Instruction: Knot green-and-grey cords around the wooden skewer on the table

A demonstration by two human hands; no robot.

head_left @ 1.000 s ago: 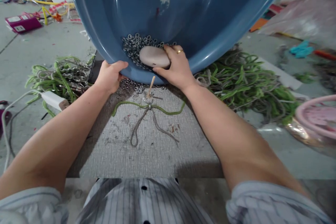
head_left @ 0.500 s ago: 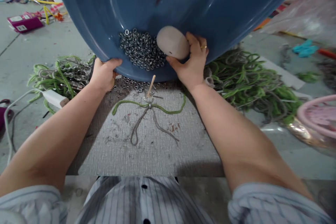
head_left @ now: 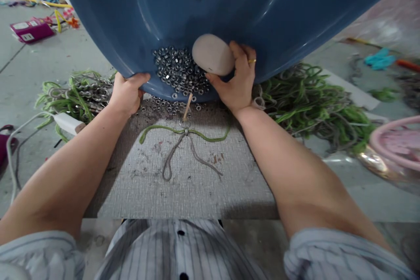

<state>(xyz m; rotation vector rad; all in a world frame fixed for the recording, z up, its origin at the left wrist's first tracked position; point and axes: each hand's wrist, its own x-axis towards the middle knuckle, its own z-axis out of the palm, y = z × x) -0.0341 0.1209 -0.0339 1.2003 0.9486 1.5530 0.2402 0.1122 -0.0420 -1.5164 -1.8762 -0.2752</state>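
Observation:
A large blue basin (head_left: 108, 17) is tilted toward me, its near rim low over the board. Closed round that rim on the left is my left hand (head_left: 129, 92). Inside the basin my right hand (head_left: 238, 76) grips a smooth, pale, egg-shaped object (head_left: 213, 54), thumb below and fingers behind. Beside it lies a heap of metal nuts (head_left: 179, 70), a few of them at the lip. More nuts (head_left: 159, 105) lie on the board under the rim. Nearer me, a green cord (head_left: 210, 139) and grey cord (head_left: 169, 157) meet at a small metal piece below a ring and a wooden stick (head_left: 187, 107).
The grey, fabric-textured board (head_left: 183, 197) spans in front of me. Green and grey cord bundles lie left (head_left: 78, 92) and right (head_left: 315, 100). A white cable (head_left: 15, 157), a purple box (head_left: 31, 30) and a pink-rimmed basket (head_left: 380, 138) are on the sides.
The nuts have slid down toward the near rim, and some now sit at the lip and just below it. The pale object has shifted slightly left with my right hand.

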